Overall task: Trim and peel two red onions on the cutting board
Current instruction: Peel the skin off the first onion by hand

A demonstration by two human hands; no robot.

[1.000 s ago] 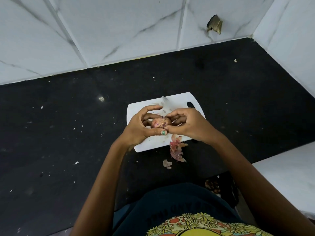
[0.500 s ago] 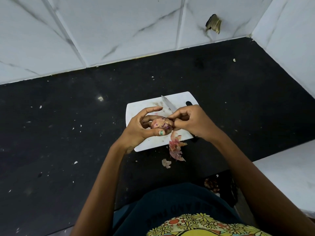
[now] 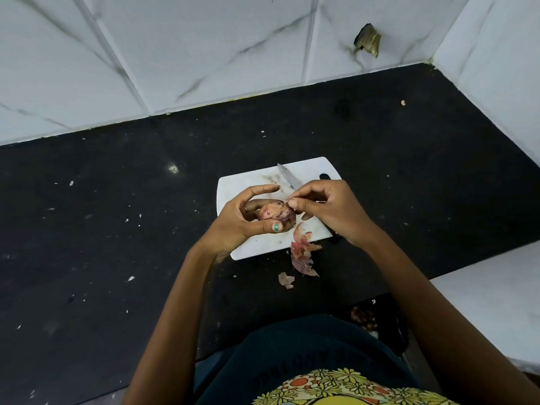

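Fingers (image 3: 293,203) on onion (image 3: 274,213), mid-board (image 3: 233,188).

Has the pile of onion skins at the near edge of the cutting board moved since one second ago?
No. The pile of onion skins lies at the same near corner of the white cutting board as before.

A red onion (image 3: 274,213), small and roundish, sits above the near part of the white cutting board (image 3: 242,182), its pinkish, blotchy surface partly skinned with purple flecks showing. The board is rectangular with rounded corners and lies flat on the black table (image 3: 117,229), smudged near its far edge. A knife (image 3: 287,178) lies on it, blade pointing away to the far left. Loose reddish onion skins (image 3: 302,252) lie at the board's near edge, spilling onto the table, with a paler scrap (image 3: 285,280) just beyond.
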